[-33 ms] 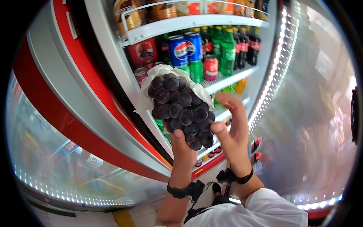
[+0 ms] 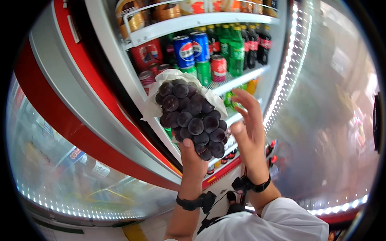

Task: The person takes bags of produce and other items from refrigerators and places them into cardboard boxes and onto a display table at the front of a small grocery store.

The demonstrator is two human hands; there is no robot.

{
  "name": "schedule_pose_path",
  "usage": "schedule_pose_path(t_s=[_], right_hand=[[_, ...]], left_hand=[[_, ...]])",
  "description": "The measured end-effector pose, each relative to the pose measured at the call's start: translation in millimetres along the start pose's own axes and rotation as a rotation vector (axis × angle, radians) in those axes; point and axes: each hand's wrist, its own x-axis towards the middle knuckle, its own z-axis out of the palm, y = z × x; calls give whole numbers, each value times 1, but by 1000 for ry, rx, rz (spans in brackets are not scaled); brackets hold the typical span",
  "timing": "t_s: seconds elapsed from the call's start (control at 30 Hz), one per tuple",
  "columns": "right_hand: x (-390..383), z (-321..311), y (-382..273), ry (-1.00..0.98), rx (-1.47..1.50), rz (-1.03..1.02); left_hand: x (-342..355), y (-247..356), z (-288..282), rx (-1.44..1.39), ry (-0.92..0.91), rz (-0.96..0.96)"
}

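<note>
A bunch of dark purple grapes [image 2: 196, 125] sits in the middle of the view, with crumpled white paper [image 2: 152, 107] around its upper and side edges. My left hand [image 2: 193, 161] holds the bunch from below, its thumb against the lower grapes; its other fingers are hidden behind. Just right of the bunch, my right hand [image 2: 251, 138] is open, fingers curved and apart, with nothing in it. A small gap shows between its thumb and the grapes. Each wrist wears a black band with a small box.
An open drinks cooler stands ahead, with blue cans [image 2: 184, 52], a red can [image 2: 218, 68], green bottles [image 2: 236, 50] and dark bottles [image 2: 264, 46] on a white shelf [image 2: 241, 81]. A red-and-grey cooler frame [image 2: 76, 108] curves along the left. A fogged glass door [image 2: 321, 132] is at right.
My right thumb has come away from the grapes and the hand is now slightly apart from them. The cooler shelves appear a little farther left. My left hand still holds the bunch.
</note>
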Motion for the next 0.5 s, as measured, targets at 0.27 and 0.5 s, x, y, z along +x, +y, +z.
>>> schedule_pose_path(t_s=[0.27, 0.5], right_hand=[[-110, -16, -74, -249, 49, 341], [-199, -27, -121, 75, 752, 628]], left_hand=[[-117, 34, 20, 243, 73, -236], [-195, 100, 52, 325, -82, -317]])
